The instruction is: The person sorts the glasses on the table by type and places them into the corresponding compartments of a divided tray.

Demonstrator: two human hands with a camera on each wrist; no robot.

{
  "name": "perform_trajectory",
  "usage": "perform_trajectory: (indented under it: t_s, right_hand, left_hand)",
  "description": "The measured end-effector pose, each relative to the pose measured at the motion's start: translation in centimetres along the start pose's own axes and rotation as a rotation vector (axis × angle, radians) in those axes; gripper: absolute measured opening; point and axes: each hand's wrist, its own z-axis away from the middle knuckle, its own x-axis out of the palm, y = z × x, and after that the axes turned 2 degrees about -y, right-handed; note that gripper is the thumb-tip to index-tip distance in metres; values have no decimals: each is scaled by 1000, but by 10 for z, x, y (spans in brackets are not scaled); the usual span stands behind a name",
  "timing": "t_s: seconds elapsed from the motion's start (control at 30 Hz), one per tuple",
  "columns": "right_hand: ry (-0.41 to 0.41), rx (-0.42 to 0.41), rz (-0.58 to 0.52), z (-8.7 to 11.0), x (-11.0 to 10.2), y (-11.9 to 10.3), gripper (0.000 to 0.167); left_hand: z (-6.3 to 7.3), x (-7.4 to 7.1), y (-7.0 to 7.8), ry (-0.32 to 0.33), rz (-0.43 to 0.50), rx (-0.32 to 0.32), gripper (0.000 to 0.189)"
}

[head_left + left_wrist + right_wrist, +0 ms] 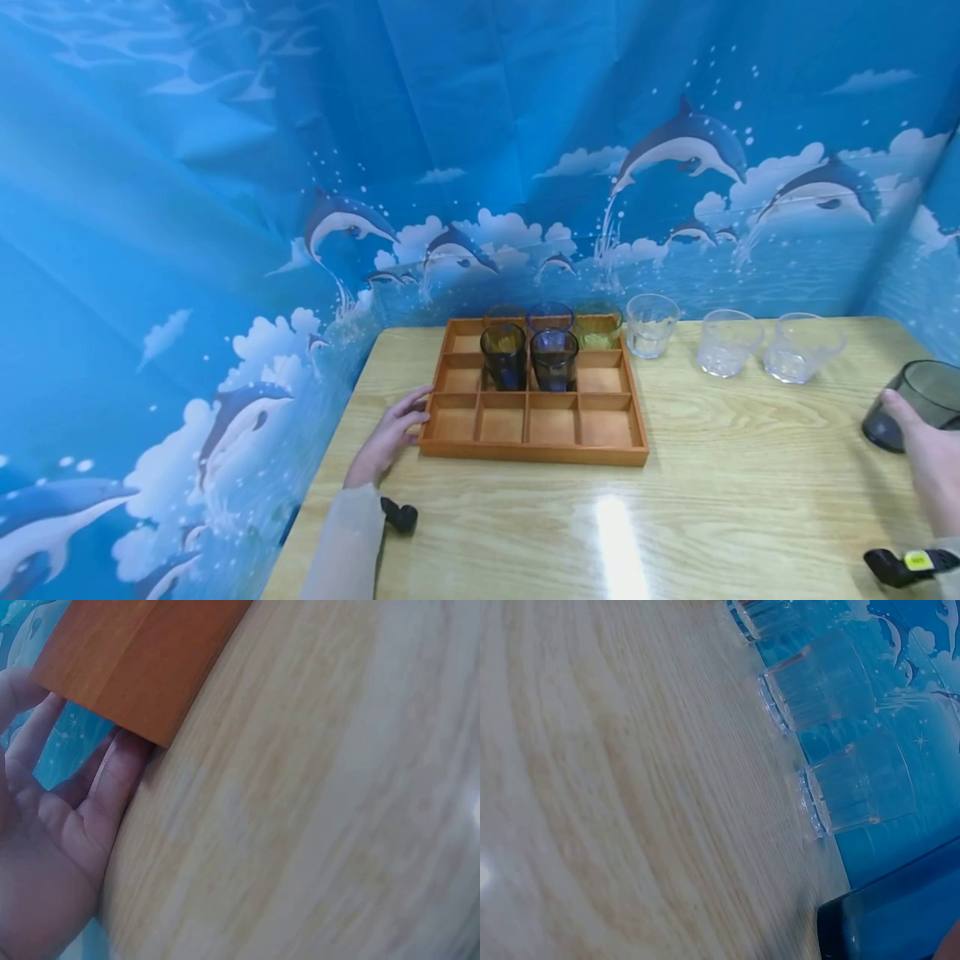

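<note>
My left hand rests its extended fingers against the left side of a wooden divided tray. In the left wrist view, fingertips touch the tray's wall near its corner. At the far right my right hand grips a dark grey glass, its thumb on the near side; the other fingers are hidden. The right wrist view shows part of this glass at the lower right. Two dark glasses, one brownish and one bluish, stand in the tray's middle row.
Behind them in the tray's back row are an amber glass, a blue-rimmed glass and a green glass. Three clear glasses, a near one, a middle one and a right one, line the table's back edge before a dolphin-print curtain.
</note>
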Motion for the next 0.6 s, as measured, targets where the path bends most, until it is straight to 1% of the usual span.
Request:
perform_trajectory:
  t_s: [0.1,0.17,0.23,0.37,0.47,0.53,0.6]
  right_hand:
    - [5,16,8,-20,7,18,90]
    - [4,23,16,-26,9,23,90]
    - [-3,40,21,-25,9,19,91]
    - [-37,64,-11,-8,1,-4,92]
    - [-56,56,-40,4,-4,-17,90]
    - [-50,45,-35,4,-5,-15,88]
    - [-41,34,-34,-4,-1,-5,87]
  left_hand:
    - [-5,-3,-8,18,4,-2,49]
    - [-9,-5,-13,33,4,-6,48]
    - [-12,-6,-17,48,4,-6,47]
    - [-13,-5,-19,68,4,0,46]
    - [-13,-5,-19,69,3,3,46]
    - [-13,-5,-19,69,0,5,46]
    - [-13,-5,-19,68,-2,5,46]
